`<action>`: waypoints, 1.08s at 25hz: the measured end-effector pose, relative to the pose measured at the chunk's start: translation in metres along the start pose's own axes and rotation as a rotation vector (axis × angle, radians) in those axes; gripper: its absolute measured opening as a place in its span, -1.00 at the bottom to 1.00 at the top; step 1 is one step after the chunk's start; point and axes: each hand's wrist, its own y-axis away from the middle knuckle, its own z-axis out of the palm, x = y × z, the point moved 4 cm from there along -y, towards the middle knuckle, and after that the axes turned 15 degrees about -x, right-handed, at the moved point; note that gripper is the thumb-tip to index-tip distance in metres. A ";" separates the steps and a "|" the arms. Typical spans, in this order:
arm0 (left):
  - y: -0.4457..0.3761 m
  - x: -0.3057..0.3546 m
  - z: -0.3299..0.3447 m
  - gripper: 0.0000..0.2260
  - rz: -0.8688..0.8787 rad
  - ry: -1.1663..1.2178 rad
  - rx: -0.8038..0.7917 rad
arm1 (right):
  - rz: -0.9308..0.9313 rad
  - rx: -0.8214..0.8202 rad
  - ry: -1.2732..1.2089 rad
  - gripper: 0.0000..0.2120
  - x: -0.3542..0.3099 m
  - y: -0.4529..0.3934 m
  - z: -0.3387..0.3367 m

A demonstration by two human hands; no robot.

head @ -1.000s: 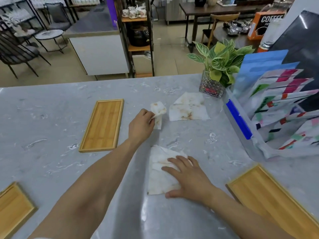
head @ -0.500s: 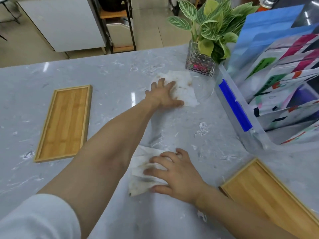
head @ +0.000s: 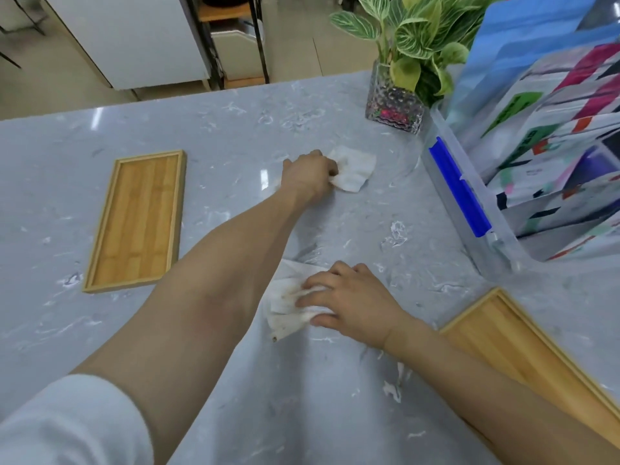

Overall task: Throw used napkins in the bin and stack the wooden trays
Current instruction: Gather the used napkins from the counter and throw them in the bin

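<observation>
My left hand [head: 308, 176] reaches across the grey marble counter and grips the edge of a stained white napkin [head: 355, 171], which is bunched beside its fingers. Nearer to me, my right hand [head: 349, 300] presses and gathers a second crumpled, stained napkin [head: 285, 310] against the counter. One wooden tray [head: 137, 219] lies flat to the left. Another wooden tray [head: 523, 347] sits at the right, partly under my right forearm. No bin is in view.
A glass vase with a leafy plant [head: 396, 105] stands at the back right. A clear plastic box [head: 469, 209] with a blue strip holds colourful packets on the right. The counter's far edge [head: 201, 95] drops to the floor by a white cabinet.
My left hand, flat on the far napkin half a second ago, has closed and bunched it up. My right hand has curled tighter on the near napkin. The view tilted down.
</observation>
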 end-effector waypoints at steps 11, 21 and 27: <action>0.162 -0.070 0.027 -0.86 -0.033 0.478 0.119 | 0.290 0.174 -0.323 -0.79 0.000 0.051 0.007; 0.290 -0.086 0.076 -0.82 0.085 0.733 0.151 | 0.485 0.454 -0.536 -0.80 -0.046 0.140 0.023; 0.362 -0.087 0.098 -0.78 0.248 0.601 0.100 | 0.573 0.576 -0.513 -0.73 -0.111 0.187 0.039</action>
